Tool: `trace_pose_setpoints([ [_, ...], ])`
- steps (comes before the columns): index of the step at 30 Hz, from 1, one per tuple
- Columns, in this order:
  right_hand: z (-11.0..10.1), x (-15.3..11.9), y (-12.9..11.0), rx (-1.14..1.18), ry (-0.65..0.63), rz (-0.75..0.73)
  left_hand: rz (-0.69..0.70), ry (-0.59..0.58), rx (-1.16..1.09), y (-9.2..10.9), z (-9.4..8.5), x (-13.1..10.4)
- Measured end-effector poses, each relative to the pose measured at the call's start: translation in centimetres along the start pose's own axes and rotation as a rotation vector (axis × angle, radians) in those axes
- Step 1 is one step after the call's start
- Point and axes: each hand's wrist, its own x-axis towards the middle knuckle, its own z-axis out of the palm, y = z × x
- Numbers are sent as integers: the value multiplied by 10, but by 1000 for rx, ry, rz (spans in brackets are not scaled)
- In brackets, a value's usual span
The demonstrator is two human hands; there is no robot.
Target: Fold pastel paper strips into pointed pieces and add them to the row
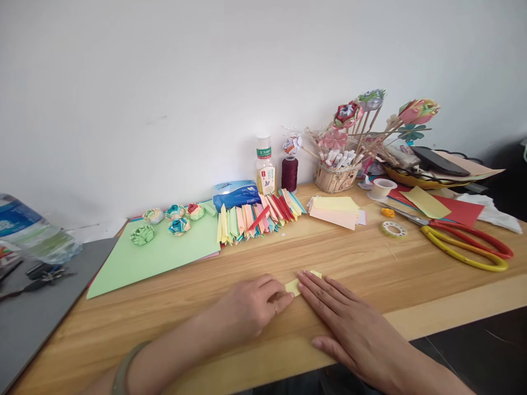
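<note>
Our left hand [257, 304] pinches the yellow strip [292, 287] on the near table [164, 299], right hand [343, 312] spread flat over it; looks mid-fold to us. Farther: folded papers [249, 219] seem done, five paper flowers [179, 226] at left, flat stack [334, 211] unfolded at right.

Narrow yellow paper strip [292, 287] — flat
</note>
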Motion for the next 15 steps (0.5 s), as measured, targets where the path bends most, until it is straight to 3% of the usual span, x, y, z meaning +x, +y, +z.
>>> trace_pose_setpoints([
  [8,-2,0,-1,1,-8,8,25,-13,152,5,5,3],
  [15,-4,-9,16,44,-30,54,80,17,221,8,0,3],
])
